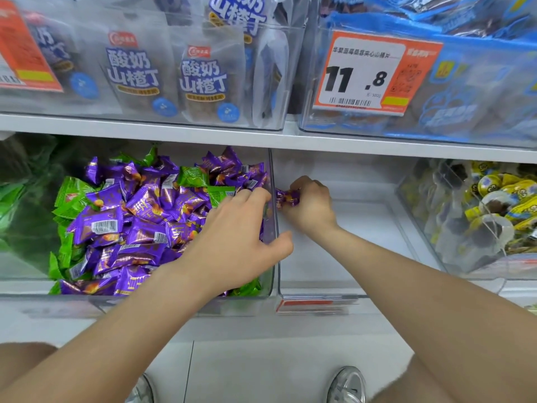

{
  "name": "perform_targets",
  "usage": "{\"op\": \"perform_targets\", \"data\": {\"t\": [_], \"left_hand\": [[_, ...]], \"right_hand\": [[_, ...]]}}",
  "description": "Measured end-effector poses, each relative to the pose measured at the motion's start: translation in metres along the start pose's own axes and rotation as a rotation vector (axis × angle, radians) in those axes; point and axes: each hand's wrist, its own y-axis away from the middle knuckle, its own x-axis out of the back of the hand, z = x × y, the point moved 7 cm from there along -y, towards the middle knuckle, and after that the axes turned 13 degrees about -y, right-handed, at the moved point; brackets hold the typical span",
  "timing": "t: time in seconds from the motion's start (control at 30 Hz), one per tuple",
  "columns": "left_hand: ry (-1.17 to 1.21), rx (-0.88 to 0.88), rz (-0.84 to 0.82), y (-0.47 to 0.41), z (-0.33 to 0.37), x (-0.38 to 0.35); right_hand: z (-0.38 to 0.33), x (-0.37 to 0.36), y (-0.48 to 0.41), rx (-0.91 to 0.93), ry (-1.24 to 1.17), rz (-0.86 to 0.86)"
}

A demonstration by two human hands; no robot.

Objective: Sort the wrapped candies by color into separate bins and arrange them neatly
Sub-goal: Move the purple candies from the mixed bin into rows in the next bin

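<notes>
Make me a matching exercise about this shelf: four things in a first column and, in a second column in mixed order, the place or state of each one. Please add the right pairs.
Column one
1. left hand
2. right hand
3. orange price tag marked 11.8
4. yellow packets

Column two
A. on the front of an upper bin
B. grips purple candies in the middle bin
C. in the far-right lower bin
D. among the mixed candies, purple and green

Pairs: 1-D, 2-B, 3-A, 4-C
</notes>
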Motion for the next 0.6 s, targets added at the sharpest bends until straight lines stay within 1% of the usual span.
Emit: {"op": "perform_targets", "data": {"t": [0.1, 0.27, 0.5, 0.53, 0.6], "left_hand": [[-0.042, -0.014, 0.009, 0.002, 0.002, -0.001], [-0.092, -0.050, 0.031, 0.004, 0.001, 0.002], [-0.102, -0.010, 0.066, 0.010, -0.013, 0.011], [-0.100, -0.004, 0.079, 0.012, -0.015, 0.014], [-0.095, 0.024, 0.123, 0.017, -0.022, 0.022]], "right_hand": [[0.000, 0.002, 0.002, -0.017, 0.031, 0.013], [-0.003, -0.003, 0.002, 0.088, 0.163, -0.036], [-0.009, 0.004, 0.013, 0.147, 0.232, -0.033], [-0.014, 0.009, 0.016, 0.156, 0.213, -0.016], [-0.032, 0.024, 0.025, 0.155, 0.091, 0.038]]}}
